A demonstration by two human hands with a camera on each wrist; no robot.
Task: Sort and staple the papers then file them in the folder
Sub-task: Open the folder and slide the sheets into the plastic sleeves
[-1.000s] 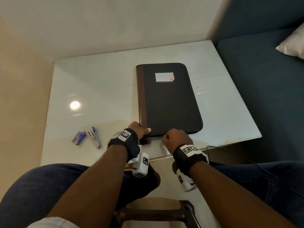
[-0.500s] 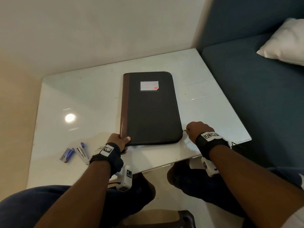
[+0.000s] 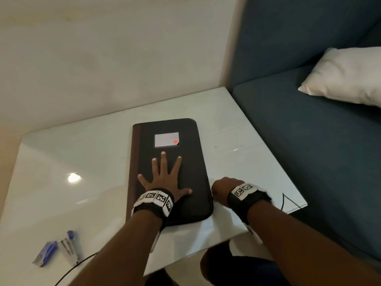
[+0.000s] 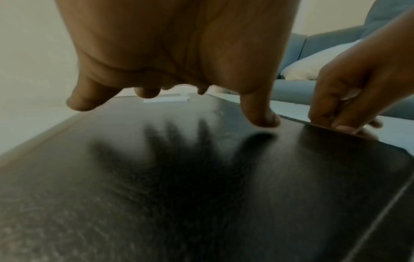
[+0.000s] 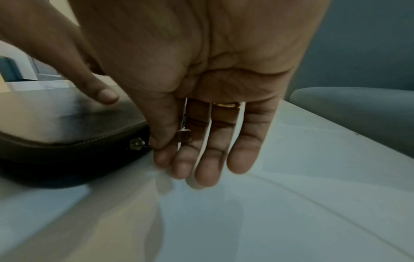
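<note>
A dark zippered folder (image 3: 185, 141) with a brown spine and a white label lies closed on the white glass table (image 3: 82, 162). My left hand (image 3: 165, 176) lies flat on its cover, fingers spread; the left wrist view shows the palm (image 4: 174, 53) just over the cover (image 4: 201, 195). My right hand (image 3: 221, 187) is at the folder's right edge near the front corner. In the right wrist view its thumb and forefinger pinch the zipper pull (image 5: 182, 136) next to the slider (image 5: 135, 144). No papers are in view.
A stapler (image 3: 70, 247) and a small blue staple box (image 3: 44, 253) lie at the table's front left. A black cable (image 3: 287, 200) hangs over the front right corner. A blue sofa (image 3: 309, 141) with a white pillow (image 3: 346, 75) adjoins the table on the right.
My left hand has moved from the folder's front left corner onto its cover and spread flat. My right hand has travelled along the front edge to the right edge and up it a little.
</note>
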